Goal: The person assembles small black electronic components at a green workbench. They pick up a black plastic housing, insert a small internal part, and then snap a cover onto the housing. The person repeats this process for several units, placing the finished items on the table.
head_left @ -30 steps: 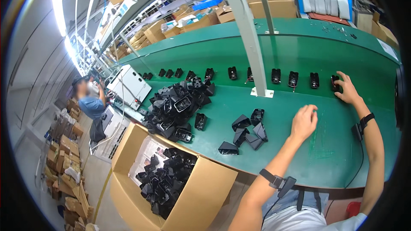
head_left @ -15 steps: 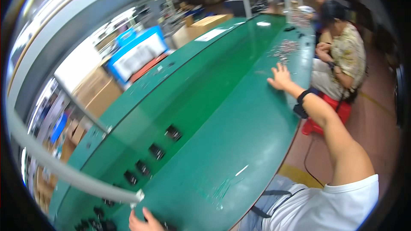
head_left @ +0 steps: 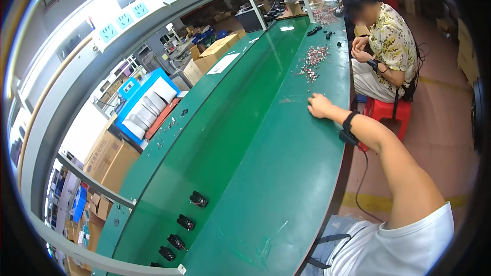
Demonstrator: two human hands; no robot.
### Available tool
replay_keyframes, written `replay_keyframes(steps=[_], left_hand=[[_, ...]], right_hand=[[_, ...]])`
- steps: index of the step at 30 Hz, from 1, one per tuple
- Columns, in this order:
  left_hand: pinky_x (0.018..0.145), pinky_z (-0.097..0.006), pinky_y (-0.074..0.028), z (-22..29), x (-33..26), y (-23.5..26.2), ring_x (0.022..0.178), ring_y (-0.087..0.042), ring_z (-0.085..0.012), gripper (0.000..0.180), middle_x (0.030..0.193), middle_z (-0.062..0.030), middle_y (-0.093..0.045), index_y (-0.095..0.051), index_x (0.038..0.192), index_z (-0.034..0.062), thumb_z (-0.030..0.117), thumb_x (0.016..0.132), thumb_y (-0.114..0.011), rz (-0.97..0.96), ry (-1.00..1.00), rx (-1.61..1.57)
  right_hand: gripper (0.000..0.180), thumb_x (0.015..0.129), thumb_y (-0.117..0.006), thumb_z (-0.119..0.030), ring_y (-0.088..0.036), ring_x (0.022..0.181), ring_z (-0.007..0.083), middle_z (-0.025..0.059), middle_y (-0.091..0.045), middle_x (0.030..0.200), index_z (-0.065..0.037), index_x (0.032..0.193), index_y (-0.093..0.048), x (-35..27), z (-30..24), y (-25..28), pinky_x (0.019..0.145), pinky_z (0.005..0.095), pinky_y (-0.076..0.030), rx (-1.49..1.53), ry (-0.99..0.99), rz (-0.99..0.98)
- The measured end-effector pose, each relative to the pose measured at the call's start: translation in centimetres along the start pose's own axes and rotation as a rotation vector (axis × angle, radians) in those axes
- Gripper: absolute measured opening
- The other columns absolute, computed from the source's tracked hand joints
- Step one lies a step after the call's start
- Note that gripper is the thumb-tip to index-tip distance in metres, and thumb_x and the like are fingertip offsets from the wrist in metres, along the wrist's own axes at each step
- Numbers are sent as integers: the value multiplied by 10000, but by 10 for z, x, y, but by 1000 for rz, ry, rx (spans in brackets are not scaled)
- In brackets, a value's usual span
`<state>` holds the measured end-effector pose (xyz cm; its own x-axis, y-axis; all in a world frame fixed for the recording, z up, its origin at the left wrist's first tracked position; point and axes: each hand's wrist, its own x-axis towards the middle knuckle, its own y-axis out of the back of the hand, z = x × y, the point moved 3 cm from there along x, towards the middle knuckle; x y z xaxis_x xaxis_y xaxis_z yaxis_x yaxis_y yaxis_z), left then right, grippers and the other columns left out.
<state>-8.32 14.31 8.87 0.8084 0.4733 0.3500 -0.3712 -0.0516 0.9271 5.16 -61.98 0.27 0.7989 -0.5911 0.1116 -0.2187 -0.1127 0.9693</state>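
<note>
Black housings lined up, loose small parts left untouched beyond your right hand, which is curled, can't tell if holding anything; left hand out of view

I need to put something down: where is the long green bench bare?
The widest bare patch of the long green bench lies between the person's right hand and the row of boxy black housings. It is crowded beyond the hand, with scattered small reddish and silvery pieces, and along that row.

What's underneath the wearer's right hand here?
Green tabletop shows around the right hand; the patch directly beneath is covered, so whether anything small lies there cannot be seen.
</note>
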Motion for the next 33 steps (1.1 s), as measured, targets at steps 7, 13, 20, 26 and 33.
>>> replay_keyframes(steps=[7,13,20,26,33], left_hand=[[1094,-591,-305,-42,-16,-26,1350,-357,-460,861,1493,-217,-369,-450,1459,138,682,817,-633,-199,44,-153],[1049,-512,-393,0,-24,-26,1252,-464,-447,613,1384,-263,-463,-507,1392,42,441,937,-609,-50,-217,-285],[1053,-503,-397,61,-28,-30,1251,-468,-458,553,1394,-274,-454,-535,1362,39,394,945,-613,-86,-556,-365],[1091,-508,-358,102,-8,-41,1308,-403,-479,616,1436,-287,-397,-467,1414,59,352,909,-663,-280,-669,-381],[1100,-481,-346,121,32,-47,1283,-441,-448,735,1344,-298,-502,-484,1390,50,372,796,-773,-466,-527,-308]], right_hand=[[344,864,-559,-147,-660,1016,358,157,-707,1072,-126,1186,-677,-62,-146,10,901,451,-522,459,643,-145],[311,927,-560,-147,-643,1047,356,159,-682,1124,-81,1228,-602,-150,-276,-9,874,467,-524,661,1124,-434],[315,850,-652,-160,-691,709,273,97,-717,794,-14,1089,-508,-228,-347,-33,645,409,-516,1018,1217,-590],[287,890,-663,-240,-652,588,168,66,-704,769,8,1024,-606,-227,-346,-54,582,339,-510,1227,964,-812],[227,966,-572,-248,-608,545,129,52,-673,680,-35,1032,-609,-222,-336,-44,520,303,-488,1272,741,-900]])
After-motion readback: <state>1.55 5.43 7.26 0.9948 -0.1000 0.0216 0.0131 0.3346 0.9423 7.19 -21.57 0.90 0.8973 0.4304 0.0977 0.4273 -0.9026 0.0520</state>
